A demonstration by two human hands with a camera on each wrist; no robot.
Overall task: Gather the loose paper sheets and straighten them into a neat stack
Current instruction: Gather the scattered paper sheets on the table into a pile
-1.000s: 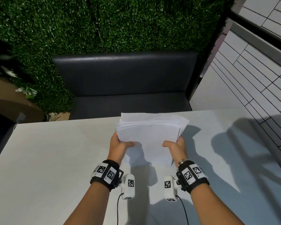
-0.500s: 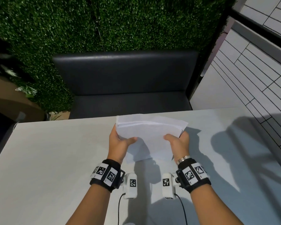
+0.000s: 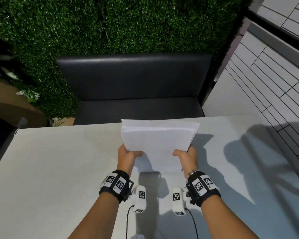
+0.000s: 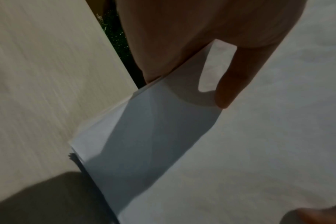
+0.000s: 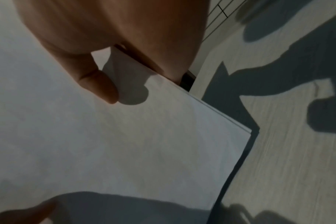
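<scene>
Head: left hand [image 3: 128, 156] & right hand [image 3: 186, 156] each grip paper stack [image 3: 158, 140] by its side edges, thumbs on top, held upright-ish over desk [image 3: 50, 169]; top edges uneven. 
L wrist: thumb [image 4: 232, 81] presses sheet face, stack's lower corner near desk. 
R wrist: thumb [image 5: 98, 84] on sheets, edges fairly flush.

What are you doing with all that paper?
A person is tidying a bundle of plain white paper sheets. The left hand grips its left side and the right hand its right side, thumbs on top. They hold it upright over the pale grey table, in front of a black padded bench. The top edges are still uneven, with some sheets sticking out at the far corner, so the stack isn't neat yet.
</scene>
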